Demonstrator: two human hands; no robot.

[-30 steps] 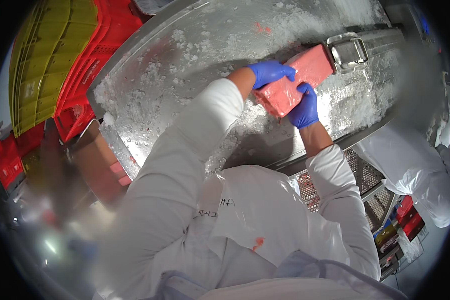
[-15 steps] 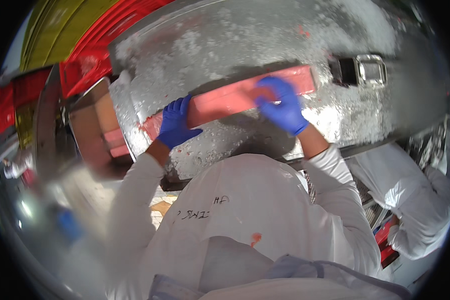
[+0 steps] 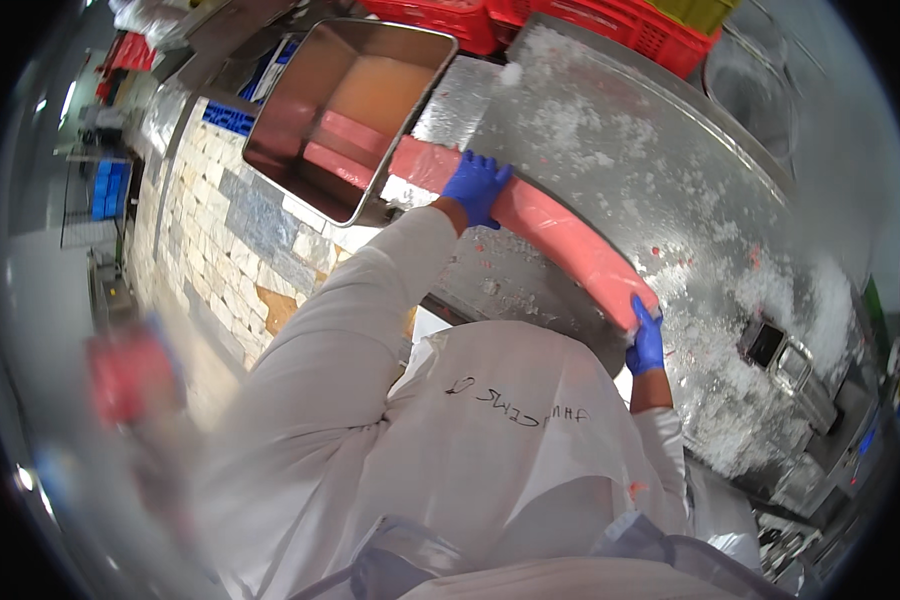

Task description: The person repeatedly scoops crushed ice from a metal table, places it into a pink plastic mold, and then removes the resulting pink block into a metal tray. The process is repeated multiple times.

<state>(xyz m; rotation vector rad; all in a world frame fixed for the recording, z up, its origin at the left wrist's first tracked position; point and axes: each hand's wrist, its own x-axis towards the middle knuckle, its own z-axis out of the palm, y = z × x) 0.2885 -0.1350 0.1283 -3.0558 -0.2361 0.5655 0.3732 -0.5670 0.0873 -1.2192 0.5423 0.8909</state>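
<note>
Gloved hands clamp a long pink slab [image 3: 550, 225] across frame centre, left hand [image 3: 475, 185] near its upper end, right hand [image 3: 647, 342] at the lower, above an ice-strewn bench [image 3: 690, 170]; wet gloves could let it slip short of the steel tray [image 3: 345, 110]

Beyond the fingers a steel table [image 3: 670, 170] slopes away, strewn with crushed ice [image 3: 770, 300]. Up and to the left of the fingertips stands a deep metal pan [image 3: 270, 120] holding pink blocks [image 3: 345, 135]. Red crates [image 3: 610, 25] line the far edge past the knuckles, a yellow crate [image 3: 705, 12] among them. Left of the fingers runs a stone-tiled floor [image 3: 220, 220].
</note>
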